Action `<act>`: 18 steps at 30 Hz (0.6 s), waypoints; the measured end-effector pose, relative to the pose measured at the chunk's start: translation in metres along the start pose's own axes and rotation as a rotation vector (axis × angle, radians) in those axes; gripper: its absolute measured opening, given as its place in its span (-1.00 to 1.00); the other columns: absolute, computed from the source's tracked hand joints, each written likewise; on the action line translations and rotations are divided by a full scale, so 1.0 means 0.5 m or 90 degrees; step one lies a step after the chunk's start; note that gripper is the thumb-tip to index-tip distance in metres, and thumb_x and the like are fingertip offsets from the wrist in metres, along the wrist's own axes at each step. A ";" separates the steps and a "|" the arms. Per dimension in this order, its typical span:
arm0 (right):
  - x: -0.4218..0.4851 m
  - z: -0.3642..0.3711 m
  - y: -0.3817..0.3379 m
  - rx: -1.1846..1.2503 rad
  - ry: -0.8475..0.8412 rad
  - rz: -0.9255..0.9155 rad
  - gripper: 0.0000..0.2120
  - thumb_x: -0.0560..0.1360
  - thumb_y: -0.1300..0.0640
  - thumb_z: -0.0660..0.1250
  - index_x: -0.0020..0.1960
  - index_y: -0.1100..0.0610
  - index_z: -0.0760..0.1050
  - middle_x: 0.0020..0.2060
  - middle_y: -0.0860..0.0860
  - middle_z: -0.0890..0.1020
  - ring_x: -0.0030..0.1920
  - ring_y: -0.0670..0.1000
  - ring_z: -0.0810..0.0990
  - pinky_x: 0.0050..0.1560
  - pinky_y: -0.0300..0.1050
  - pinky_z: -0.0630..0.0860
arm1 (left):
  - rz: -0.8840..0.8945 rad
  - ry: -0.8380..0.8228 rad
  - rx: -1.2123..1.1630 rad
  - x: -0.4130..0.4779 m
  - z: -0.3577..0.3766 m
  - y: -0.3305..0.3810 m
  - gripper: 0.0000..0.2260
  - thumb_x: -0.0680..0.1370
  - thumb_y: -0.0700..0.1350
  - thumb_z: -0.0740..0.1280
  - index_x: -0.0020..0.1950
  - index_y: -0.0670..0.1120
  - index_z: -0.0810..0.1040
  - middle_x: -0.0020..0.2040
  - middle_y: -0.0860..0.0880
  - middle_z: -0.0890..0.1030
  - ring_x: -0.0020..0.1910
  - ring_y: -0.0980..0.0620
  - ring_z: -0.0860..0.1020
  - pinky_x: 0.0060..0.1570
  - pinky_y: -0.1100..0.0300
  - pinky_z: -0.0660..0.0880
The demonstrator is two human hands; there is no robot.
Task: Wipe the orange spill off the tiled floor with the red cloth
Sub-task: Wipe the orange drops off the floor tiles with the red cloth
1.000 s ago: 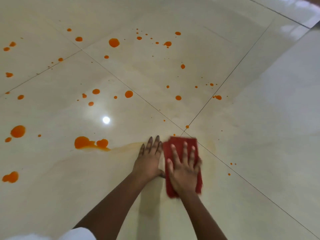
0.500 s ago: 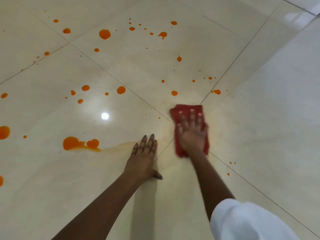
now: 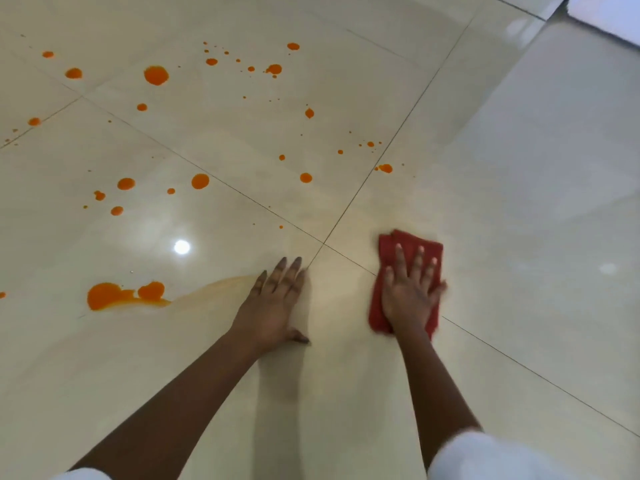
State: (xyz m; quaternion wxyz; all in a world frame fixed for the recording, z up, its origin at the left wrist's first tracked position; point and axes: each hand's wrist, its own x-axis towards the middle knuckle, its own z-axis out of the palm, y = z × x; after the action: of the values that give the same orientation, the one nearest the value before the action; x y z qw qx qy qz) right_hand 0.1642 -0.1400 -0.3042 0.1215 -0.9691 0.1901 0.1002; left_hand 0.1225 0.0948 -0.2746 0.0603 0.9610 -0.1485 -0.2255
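Observation:
A folded red cloth (image 3: 414,243) lies flat on the cream tiled floor (image 3: 519,202), just right of where the grout lines cross. My right hand (image 3: 410,296) presses down on the cloth, fingers spread over it. My left hand (image 3: 273,303) rests flat on the floor to the cloth's left, holding nothing. The largest orange puddle (image 3: 114,296) sits left of my left hand, with a pale orange smear trailing from it to my fingers. Orange drops (image 3: 156,75) and several smaller spots are scattered over the tiles farther away.
A bright ceiling-light reflection (image 3: 181,247) shines on the glossy tile left of centre. A white edge (image 3: 609,15) shows at the far right corner. White sleeves are at the bottom of the view.
My right hand slid the red cloth forward past the grout crossing, then back toward me and to the right. My left hand stayed planted on the floor.

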 end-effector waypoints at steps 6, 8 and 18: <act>-0.145 0.044 -0.050 -0.033 -0.024 -0.166 -0.41 0.47 -0.17 -0.23 0.50 -0.15 -0.02 0.53 0.05 -0.02 0.51 0.17 -0.15 0.40 0.28 -0.14 | -0.002 -0.059 -0.030 0.039 0.004 0.030 0.02 0.40 0.29 0.34 0.53 -0.08 -0.27 0.52 0.02 -0.35 0.50 -0.01 -0.34 0.46 0.01 -0.25; -0.048 0.012 -0.026 -0.070 -0.035 -0.193 -0.46 0.52 -0.18 -0.21 0.50 -0.18 -0.12 0.53 0.02 -0.10 0.51 0.12 -0.22 0.41 0.24 -0.19 | -0.006 -0.062 -0.018 0.039 0.005 0.030 0.03 0.38 0.31 0.34 0.53 -0.08 -0.26 0.52 0.03 -0.35 0.50 0.00 -0.33 0.46 0.01 -0.23; -0.115 0.042 -0.075 -0.032 -0.015 -0.200 -0.48 0.55 -0.14 -0.13 0.50 -0.17 -0.09 0.53 0.03 -0.07 0.51 0.14 -0.20 0.42 0.22 -0.18 | 0.001 -0.034 -0.028 0.038 0.006 0.032 0.03 0.37 0.33 0.31 0.53 -0.07 -0.26 0.46 0.05 -0.41 0.51 0.00 -0.32 0.46 0.04 -0.25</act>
State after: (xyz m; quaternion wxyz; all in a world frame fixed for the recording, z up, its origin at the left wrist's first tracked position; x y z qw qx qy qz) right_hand 0.1236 -0.0807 -0.3028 0.1140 -0.9883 0.0325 0.0963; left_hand 0.1333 0.0734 -0.2823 0.0771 0.9530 -0.1455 -0.2543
